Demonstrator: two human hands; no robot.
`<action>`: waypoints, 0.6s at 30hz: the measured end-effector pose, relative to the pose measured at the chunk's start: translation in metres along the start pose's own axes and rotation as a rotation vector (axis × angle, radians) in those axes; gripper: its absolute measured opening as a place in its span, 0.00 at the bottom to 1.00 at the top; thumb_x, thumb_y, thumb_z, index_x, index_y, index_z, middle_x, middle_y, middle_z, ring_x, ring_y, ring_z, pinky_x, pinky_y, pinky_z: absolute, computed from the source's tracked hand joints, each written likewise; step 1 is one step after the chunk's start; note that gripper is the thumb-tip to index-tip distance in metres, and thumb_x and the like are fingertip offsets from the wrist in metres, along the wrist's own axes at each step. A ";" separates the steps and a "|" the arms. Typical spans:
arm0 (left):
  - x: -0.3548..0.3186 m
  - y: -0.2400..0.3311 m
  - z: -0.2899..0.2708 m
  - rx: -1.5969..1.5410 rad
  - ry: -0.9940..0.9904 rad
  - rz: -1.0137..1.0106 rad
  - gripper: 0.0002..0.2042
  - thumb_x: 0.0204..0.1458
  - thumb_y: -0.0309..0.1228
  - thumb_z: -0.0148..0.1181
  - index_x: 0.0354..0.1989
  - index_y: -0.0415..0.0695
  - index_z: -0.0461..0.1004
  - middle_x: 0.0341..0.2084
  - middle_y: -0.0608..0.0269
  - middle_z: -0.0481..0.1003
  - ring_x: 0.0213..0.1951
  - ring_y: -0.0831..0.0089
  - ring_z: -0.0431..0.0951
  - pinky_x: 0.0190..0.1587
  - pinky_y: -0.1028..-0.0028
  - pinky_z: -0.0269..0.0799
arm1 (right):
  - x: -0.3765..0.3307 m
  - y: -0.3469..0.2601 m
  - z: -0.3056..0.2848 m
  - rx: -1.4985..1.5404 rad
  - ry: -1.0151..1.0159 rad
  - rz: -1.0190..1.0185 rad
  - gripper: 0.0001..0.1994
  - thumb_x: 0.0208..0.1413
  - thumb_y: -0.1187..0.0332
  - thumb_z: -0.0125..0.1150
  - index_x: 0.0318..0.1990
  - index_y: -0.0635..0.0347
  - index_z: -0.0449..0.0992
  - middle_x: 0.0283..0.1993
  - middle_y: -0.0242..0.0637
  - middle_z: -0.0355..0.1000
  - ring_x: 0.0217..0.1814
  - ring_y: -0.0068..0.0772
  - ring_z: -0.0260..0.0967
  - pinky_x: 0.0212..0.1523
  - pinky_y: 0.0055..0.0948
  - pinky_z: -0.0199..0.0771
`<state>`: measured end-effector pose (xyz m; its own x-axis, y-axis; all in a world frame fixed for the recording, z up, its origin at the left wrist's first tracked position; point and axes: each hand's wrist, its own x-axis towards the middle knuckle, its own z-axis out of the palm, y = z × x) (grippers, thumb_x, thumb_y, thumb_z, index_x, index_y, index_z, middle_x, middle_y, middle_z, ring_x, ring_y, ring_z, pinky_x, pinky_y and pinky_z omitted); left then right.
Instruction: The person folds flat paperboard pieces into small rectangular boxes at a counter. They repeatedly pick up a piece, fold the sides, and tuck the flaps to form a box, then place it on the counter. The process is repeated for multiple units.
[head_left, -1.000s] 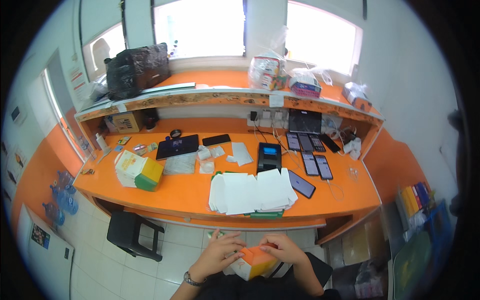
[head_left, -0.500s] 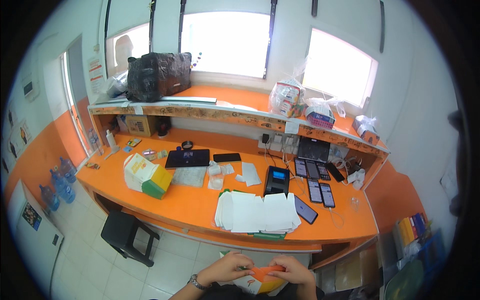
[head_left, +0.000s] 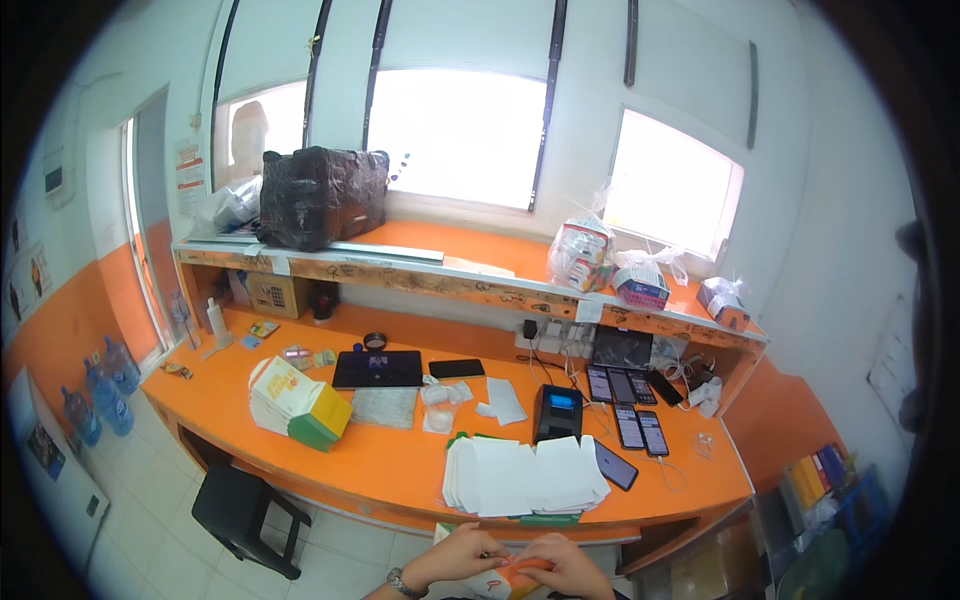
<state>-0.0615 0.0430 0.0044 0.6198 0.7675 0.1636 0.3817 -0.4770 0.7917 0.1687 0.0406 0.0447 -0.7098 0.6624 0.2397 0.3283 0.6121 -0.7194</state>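
subject's two hands low in view, in front of the counter [head_left: 400, 475], below its front edge. both are on one folding carton [head_left: 489, 584], white with orange and yellow faces; its lower part is cut off by the picture's bottom edge.

left hand [head_left: 462, 554]: fingers bent and drawn together, thumb and forefinger tips pinching the carton near its orange top. a metal wristwatch [head_left: 402, 583] sits on this wrist.

right hand [head_left: 568, 566]: fingers curled over, closed on the orange part of the carton. tips of the two hands nearly meet; grip pressure cannot be told.

nearest on the counter: a pile of white card sheets [head_left: 520, 478] close to the front edge, green showing at its borders. just beside its right end, a phone [head_left: 615, 466] lies at a slant. behind it, a black printer [head_left: 552, 425] with a lit blue patch.

farther right: a cluster of phones [head_left: 628, 428], some with screens lit, cables near them. left side: a nested stack of cartons [head_left: 283, 395], white, yellow and green, lying tilted; beside it a flat plastic-wrapped packet [head_left: 384, 408], with a dark tablet [head_left: 378, 370] behind.

raised shelf [head_left: 470, 240]: large black wrapped bundle [head_left: 325, 198] at left. floor: black stool [head_left: 235, 505] left of the hands.
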 end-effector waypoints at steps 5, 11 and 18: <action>-0.014 -0.013 -0.051 0.167 -0.057 0.055 0.07 0.50 0.33 0.56 0.29 0.45 0.79 0.23 0.60 0.76 0.33 0.62 0.74 0.53 0.60 0.60 | 0.051 -0.013 0.048 -0.152 0.165 -0.029 0.05 0.42 0.71 0.63 0.30 0.58 0.77 0.35 0.41 0.74 0.41 0.42 0.71 0.45 0.36 0.66; -0.058 -0.047 -0.089 0.143 -0.068 0.022 0.07 0.49 0.30 0.54 0.24 0.42 0.76 0.22 0.58 0.74 0.33 0.60 0.74 0.48 0.62 0.63 | 0.103 -0.034 0.093 -0.215 0.152 -0.169 0.04 0.41 0.74 0.61 0.28 0.58 0.77 0.33 0.38 0.74 0.38 0.43 0.71 0.41 0.36 0.68; -0.105 -0.091 -0.130 0.091 -0.164 -0.068 0.07 0.48 0.29 0.55 0.26 0.39 0.75 0.22 0.53 0.73 0.30 0.56 0.73 0.38 0.64 0.67 | 0.156 -0.064 0.147 0.074 0.210 -0.091 0.06 0.38 0.73 0.61 0.27 0.59 0.77 0.32 0.41 0.75 0.35 0.43 0.73 0.36 0.35 0.70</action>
<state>-0.2502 0.0612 -0.0080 0.6910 0.7228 0.0070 0.4827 -0.4686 0.7399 -0.0548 0.0416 0.0320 -0.5871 0.6855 0.4305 0.2164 0.6454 -0.7325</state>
